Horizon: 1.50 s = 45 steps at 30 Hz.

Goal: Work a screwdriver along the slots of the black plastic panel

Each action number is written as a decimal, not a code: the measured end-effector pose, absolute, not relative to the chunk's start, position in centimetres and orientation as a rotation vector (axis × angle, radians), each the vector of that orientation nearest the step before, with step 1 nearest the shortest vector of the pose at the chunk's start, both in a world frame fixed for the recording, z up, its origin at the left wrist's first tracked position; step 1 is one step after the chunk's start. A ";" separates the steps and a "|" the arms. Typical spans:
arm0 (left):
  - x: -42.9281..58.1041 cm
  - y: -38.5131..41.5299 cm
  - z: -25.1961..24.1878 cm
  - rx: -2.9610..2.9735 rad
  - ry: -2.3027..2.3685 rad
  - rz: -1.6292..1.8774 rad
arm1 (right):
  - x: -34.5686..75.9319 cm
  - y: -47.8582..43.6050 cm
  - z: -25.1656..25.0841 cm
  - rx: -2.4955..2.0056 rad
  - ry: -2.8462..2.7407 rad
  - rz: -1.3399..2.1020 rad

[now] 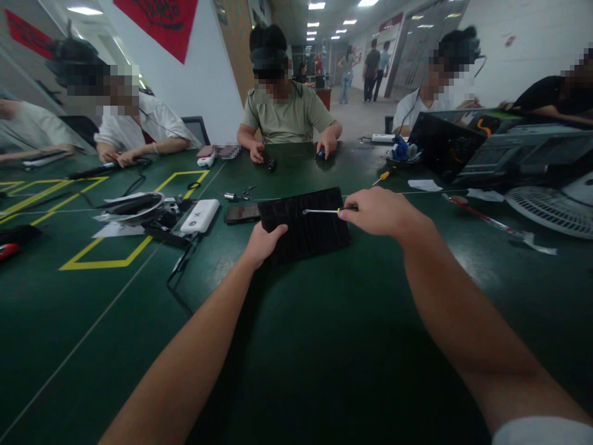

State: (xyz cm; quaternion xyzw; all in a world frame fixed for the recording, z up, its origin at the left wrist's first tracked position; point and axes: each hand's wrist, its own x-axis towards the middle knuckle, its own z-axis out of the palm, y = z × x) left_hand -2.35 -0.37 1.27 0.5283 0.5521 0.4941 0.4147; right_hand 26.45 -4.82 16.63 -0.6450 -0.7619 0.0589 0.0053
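A black rectangular panel (319,232) with ridges is tilted over the green table (324,346). My left hand (267,242) grips its left edge, thumb on top and fingers hidden beneath. In my right hand (377,211) is a screwdriver (322,212) with a thin metal shaft, held between closed fingers. The shaft points left across the panel's face, and its tip is near the panel's middle; whether it touches is too small to tell. Behind the panel's left side lies a dark flat object (241,214).
Left are a white power bank (200,216), cables and a round metal-rimmed part (134,206). Small metal parts (231,196) lie behind the panel. Right are a yellow screwdriver (384,176), a white fan (556,207) and computer casings (523,151). Several people sit around the table.
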 end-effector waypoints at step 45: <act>-2.3 -0.3 1.4 1.301 1.389 1.242 | 26.4 -5.1 16.8 -2.067 -2.320 0.091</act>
